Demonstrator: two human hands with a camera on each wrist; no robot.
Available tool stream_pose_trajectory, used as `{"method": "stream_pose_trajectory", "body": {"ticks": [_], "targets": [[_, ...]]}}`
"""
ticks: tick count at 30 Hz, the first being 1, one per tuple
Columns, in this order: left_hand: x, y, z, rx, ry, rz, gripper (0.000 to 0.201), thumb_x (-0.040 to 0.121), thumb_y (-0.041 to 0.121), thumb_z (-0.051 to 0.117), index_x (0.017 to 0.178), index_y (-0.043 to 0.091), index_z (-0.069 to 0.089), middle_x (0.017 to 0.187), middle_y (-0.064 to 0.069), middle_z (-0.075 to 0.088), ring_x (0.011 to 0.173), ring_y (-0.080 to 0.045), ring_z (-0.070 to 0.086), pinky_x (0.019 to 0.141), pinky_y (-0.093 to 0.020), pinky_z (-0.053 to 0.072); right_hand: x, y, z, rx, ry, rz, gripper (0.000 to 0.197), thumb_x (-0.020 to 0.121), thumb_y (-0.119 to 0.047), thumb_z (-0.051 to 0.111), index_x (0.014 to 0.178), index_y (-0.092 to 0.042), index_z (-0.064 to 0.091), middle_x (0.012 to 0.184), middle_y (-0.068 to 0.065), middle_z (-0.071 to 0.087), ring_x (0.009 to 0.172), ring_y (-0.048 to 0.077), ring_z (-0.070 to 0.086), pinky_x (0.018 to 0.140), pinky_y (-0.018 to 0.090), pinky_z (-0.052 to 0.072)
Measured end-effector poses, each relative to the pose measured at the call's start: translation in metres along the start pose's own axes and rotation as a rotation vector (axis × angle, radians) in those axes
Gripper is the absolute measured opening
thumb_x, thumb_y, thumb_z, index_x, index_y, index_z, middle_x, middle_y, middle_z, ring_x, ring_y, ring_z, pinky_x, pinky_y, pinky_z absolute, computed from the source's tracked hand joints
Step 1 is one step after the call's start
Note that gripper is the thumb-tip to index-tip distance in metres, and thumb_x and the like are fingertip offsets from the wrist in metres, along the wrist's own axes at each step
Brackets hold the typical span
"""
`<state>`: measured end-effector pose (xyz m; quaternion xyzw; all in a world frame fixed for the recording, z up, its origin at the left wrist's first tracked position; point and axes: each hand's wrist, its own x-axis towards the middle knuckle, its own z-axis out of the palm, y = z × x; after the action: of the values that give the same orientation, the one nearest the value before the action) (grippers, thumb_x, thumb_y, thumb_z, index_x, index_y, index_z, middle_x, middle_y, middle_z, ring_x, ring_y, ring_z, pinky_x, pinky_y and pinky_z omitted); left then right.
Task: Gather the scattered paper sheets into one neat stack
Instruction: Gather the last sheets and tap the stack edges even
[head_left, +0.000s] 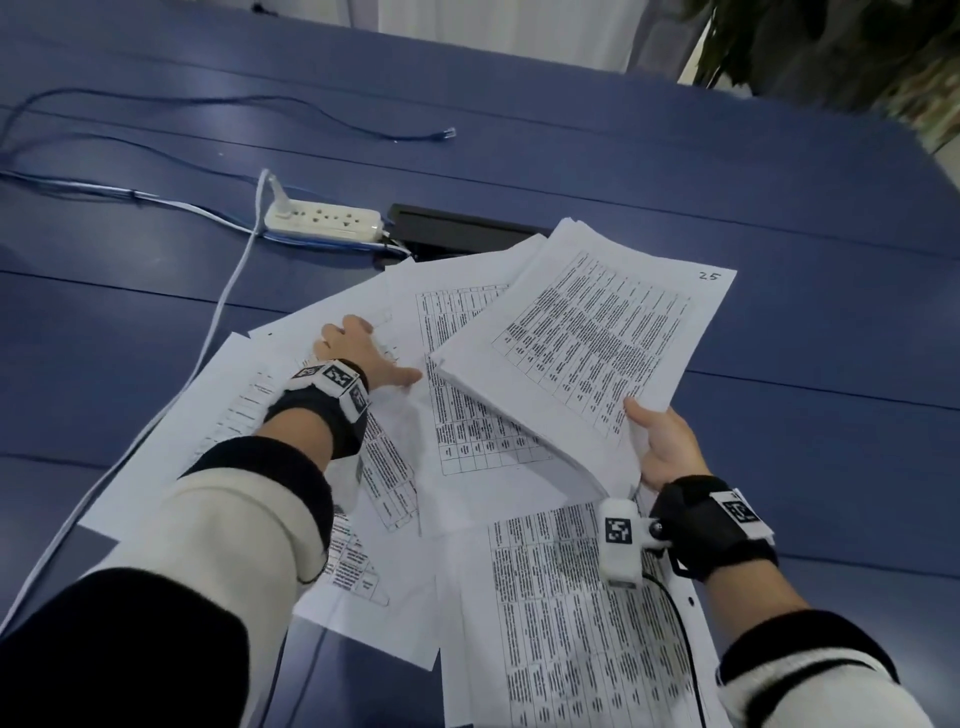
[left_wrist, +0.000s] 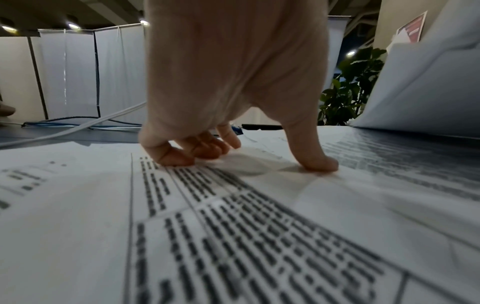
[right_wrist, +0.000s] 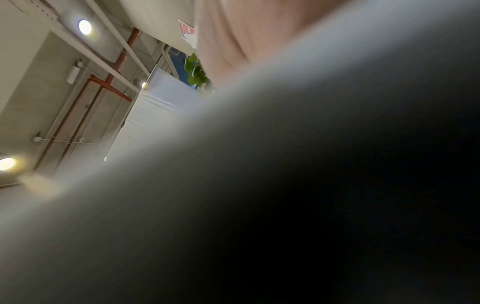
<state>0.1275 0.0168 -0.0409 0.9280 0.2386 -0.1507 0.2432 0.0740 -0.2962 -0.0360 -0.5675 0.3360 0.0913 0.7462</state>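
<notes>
The right hand (head_left: 662, 447) is grasping a bundle of sheets (head_left: 587, 338) by its near corner, thumb on the printed top page, and is holding it tilted up off the blue table (head_left: 779, 171). The top page is bearing a printed grid and a handwritten "25" at its far corner. The left hand (head_left: 358, 351) is resting on the loose sheets (head_left: 467, 415) just left of the raised bundle, fingers curled down and thumb stretched out toward the bundle.

The left wrist view is showing what the head view is hiding: the fingertips (left_wrist: 179, 158) and the thumb tip are pressing onto a printed page (left_wrist: 233, 226), and no sheet is pinched between them. The underside of the raised bundle (left_wrist: 428, 82) is rising at that view's right edge.

The right wrist view is almost wholly blocked by a blurred grey surface close to the lens; a strip of the right hand (right_wrist: 228, 41) and the ceiling are showing, but no fingers. The right hand's grasp is therefore being read from the head view alone.

More loose sheets are lying overlapped and askew beneath both forearms. Beyond the left hand a white power strip (head_left: 322, 221) is lying on the table, its white cable (head_left: 228, 291) running back past the left forearm. A black recessed slot (head_left: 457, 228) is lying beyond the papers.
</notes>
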Motion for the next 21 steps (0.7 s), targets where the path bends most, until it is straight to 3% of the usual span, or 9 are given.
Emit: {"method": "stream_pose_trajectory", "body": {"ticks": [5, 9, 12, 15, 18, 21], "targets": [[-0.009, 0.005, 0.001, 0.044, -0.064, 0.058, 0.087, 0.062, 0.044, 0.081, 0.133, 0.019, 0.037, 0.133, -0.014, 0.039, 0.125, -0.034, 0.037, 0.105, -0.040, 0.033, 0.000, 0.003, -0.001, 0.022, -0.013, 0.005, 0.031, 0.093, -0.001, 0.049, 0.123, -0.007, 0.053, 0.125, 0.013, 0.059, 0.099, 0.026, 0.062, 0.096, 0.046, 0.045], [-0.014, 0.013, 0.010, -0.037, 0.056, 0.018, 0.092, 0.063, 0.044, 0.078, 0.136, 0.015, 0.030, 0.135, -0.014, 0.029, 0.127, -0.035, 0.028, 0.107, -0.048, 0.029, -0.002, 0.004, -0.002, 0.014, -0.011, 0.011, 0.036, 0.093, -0.001, 0.048, 0.129, -0.004, 0.049, 0.117, 0.011, 0.062, 0.107, 0.029, 0.059, 0.097, 0.046, 0.045], [-0.011, 0.025, 0.015, -0.097, 0.103, -0.011, 0.084, 0.065, 0.047, 0.076, 0.132, 0.014, 0.036, 0.134, -0.015, 0.029, 0.125, -0.035, 0.029, 0.106, -0.047, 0.029, -0.002, 0.003, -0.002, 0.023, -0.018, 0.007, 0.038, 0.093, 0.000, 0.048, 0.131, -0.005, 0.047, 0.126, 0.013, 0.058, 0.105, 0.028, 0.059, 0.095, 0.045, 0.045], [-0.010, 0.033, 0.017, -0.090, 0.063, -0.010, 0.075, 0.073, 0.039, 0.072, 0.132, 0.010, 0.037, 0.135, -0.017, 0.030, 0.125, -0.035, 0.030, 0.105, -0.044, 0.029, 0.000, 0.004, -0.002, 0.030, -0.017, 0.005, 0.038, 0.093, 0.000, 0.048, 0.131, -0.006, 0.047, 0.130, 0.014, 0.056, 0.103, 0.028, 0.058, 0.096, 0.046, 0.044], [-0.012, 0.038, 0.019, -0.067, 0.026, 0.046, 0.060, 0.082, 0.026, 0.064, 0.133, 0.007, 0.036, 0.137, -0.019, 0.032, 0.127, -0.038, 0.032, 0.104, -0.047, 0.029, 0.001, 0.004, -0.002, 0.031, -0.011, 0.010, 0.038, 0.093, 0.000, 0.049, 0.130, -0.006, 0.047, 0.131, 0.013, 0.056, 0.109, 0.029, 0.057, 0.097, 0.047, 0.044], [-0.015, 0.040, 0.022, -0.052, 0.047, 0.188, 0.050, 0.087, 0.017, 0.056, 0.132, 0.008, 0.034, 0.135, -0.019, 0.036, 0.122, -0.040, 0.039, 0.099, -0.049, 0.033, 0.000, 0.003, -0.001, 0.023, 0.004, 0.004, 0.041, 0.093, 0.000, 0.050, 0.133, -0.007, 0.046, 0.128, 0.013, 0.057, 0.112, 0.030, 0.057, 0.092, 0.046, 0.047]]}}
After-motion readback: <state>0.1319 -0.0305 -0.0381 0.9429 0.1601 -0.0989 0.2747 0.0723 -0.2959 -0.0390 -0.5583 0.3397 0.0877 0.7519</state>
